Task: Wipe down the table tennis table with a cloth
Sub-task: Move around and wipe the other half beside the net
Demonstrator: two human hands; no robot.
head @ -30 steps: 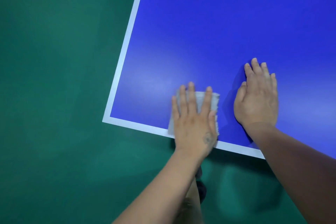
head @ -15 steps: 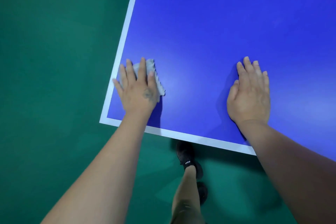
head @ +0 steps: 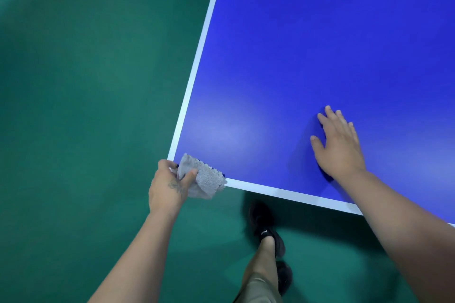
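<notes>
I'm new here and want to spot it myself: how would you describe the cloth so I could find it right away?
Start at the big blue table tennis table on the green floor and follow its white edge to the near left corner. There the left hand pinches a small grey cloth, draped over that corner. It is the only soft, fuzzy thing; the right hand lies flat and empty.

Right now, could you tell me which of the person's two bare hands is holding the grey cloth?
The left hand grips the grey cloth at the blue table's near corner; the right hand lies flat on the surface, holding nothing.
</notes>
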